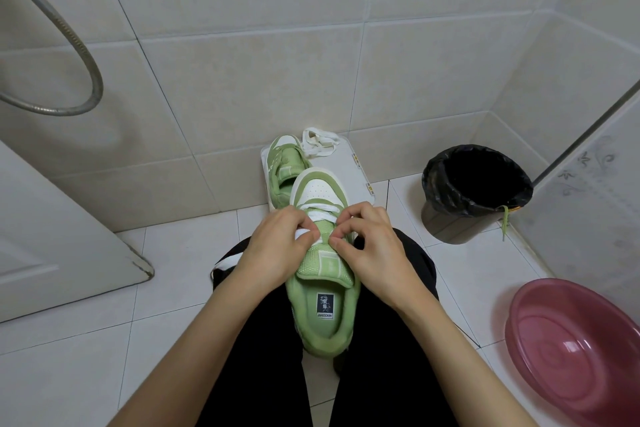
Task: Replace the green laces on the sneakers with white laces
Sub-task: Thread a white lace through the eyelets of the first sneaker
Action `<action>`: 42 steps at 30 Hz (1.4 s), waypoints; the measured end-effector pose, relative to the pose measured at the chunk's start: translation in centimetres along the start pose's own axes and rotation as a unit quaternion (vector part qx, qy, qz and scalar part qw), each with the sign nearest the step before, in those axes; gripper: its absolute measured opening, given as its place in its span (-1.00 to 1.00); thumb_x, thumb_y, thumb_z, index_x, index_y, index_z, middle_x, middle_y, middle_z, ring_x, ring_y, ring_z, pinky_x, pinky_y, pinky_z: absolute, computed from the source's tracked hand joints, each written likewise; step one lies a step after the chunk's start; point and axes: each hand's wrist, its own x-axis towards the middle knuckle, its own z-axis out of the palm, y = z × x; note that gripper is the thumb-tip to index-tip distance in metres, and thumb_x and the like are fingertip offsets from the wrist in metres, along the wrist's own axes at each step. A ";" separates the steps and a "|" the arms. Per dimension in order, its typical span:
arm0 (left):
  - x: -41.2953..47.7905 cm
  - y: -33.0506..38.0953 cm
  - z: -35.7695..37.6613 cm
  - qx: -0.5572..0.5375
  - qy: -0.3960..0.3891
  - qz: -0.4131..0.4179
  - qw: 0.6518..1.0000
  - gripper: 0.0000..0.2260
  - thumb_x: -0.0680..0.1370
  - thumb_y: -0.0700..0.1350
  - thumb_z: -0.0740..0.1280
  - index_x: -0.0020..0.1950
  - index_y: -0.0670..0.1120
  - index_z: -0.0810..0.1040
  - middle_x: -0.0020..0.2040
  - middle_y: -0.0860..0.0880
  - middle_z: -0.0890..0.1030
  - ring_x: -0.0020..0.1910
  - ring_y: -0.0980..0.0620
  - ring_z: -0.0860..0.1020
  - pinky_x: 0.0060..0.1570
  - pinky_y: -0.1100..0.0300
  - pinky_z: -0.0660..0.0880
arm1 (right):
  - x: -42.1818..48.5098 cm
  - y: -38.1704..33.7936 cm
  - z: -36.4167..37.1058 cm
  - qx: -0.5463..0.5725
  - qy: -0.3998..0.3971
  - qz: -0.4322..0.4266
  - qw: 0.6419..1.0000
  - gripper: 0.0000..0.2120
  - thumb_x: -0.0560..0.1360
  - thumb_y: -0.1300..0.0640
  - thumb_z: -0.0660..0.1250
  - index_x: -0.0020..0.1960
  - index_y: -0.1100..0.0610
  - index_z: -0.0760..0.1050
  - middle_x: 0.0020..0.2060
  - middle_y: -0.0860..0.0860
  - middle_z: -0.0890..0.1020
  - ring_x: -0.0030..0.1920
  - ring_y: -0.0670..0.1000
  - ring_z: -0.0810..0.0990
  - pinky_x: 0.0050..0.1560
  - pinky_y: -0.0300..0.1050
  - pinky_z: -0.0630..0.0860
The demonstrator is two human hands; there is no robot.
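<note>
Left hand (277, 246): fingers curled; pinched the flat white lace (320, 216) at the left eyelet row.
Right hand (367, 243): fingers curled; thumb and forefinger pinched the right eyelet edge.
Green-and-white suede sneaker (322, 291): lay under both hands, toe pointing away.
Second green sneaker (284, 163): stood just beyond the hands.
Loose green lace (505, 222): hung from the black-lined bin (446, 218), right of the right hand.

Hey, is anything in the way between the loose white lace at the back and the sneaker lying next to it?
Nothing visible. The loose white lace lies right beside the far sneaker on the white board. The left hand pinches the threaded lace, the right hand grips the near sneaker in front.
</note>
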 end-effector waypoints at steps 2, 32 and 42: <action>-0.4 -0.2 -0.1 -0.010 0.005 0.013 1.000 -0.92 0.54 -0.13 0.33 -0.07 -0.10 0.61 -0.03 0.03 0.55 0.07 0.02 0.47 0.02 0.18 0.34 | 0.0 -0.1 0.1 -0.010 0.007 0.002 1.000 -0.89 0.48 0.08 0.39 -0.22 -0.02 0.54 -0.02 -0.22 0.48 0.08 -0.23 0.32 -0.10 -0.20 0.28; 0.1 0.0 -0.2 0.086 0.011 0.019 0.996 -0.95 0.53 -0.18 0.34 -0.14 -0.11 0.56 0.01 0.02 0.46 0.04 0.00 0.47 0.00 0.20 0.36 | 0.6 0.2 0.1 -0.056 -0.017 -0.052 0.997 -0.91 0.51 0.19 0.34 -0.13 0.13 0.61 0.13 -0.16 0.46 0.21 -0.09 0.27 0.09 -0.16 0.32; 0.1 -0.9 -0.8 -0.050 -0.033 0.059 0.996 -0.85 0.47 -0.24 0.42 -0.25 -0.04 0.54 -0.10 0.08 0.44 -0.13 0.18 0.46 -0.09 0.31 0.34 | 0.6 0.1 -0.1 -0.078 -0.034 -0.067 0.994 -0.91 0.51 0.21 0.30 -0.15 0.13 0.55 0.14 -0.15 0.47 0.22 -0.10 0.26 0.08 -0.17 0.30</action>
